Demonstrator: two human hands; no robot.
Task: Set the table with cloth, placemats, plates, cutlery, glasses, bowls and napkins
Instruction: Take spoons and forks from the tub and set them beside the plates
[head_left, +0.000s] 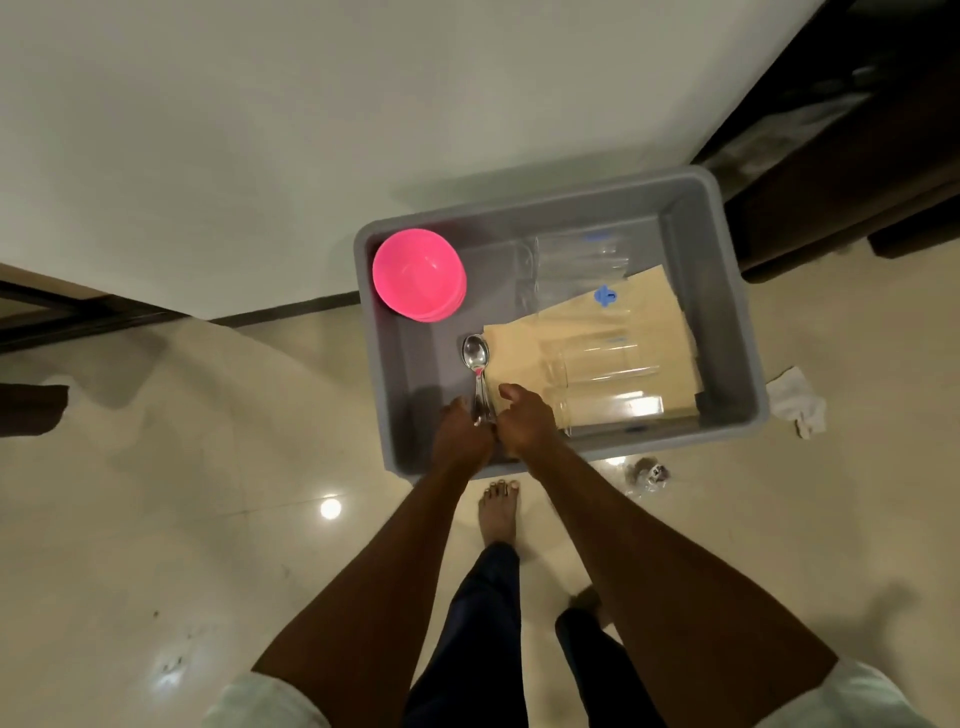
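Note:
A grey plastic tub (737, 332) stands on the floor against a white wall. Inside it are stacked pink bowls (418, 274), clear glasses (597, 364) lying on their sides, and beige napkins (524, 348) beneath them. Steel spoons (476, 356) lie bunched at the tub's near left, bowls pointing away from me. My left hand (462, 434) and my right hand (524, 418) both close around the spoon handles near the tub's front wall. More clear glasses (576, 260) lie toward the back of the tub.
A crumpled white cloth (797, 408) lies on the tiled floor right of the tub. A small clear wrapper (647, 474) sits by the tub's front corner. Dark wooden furniture (857, 156) stands at the upper right. My bare foot (500, 512) is just before the tub.

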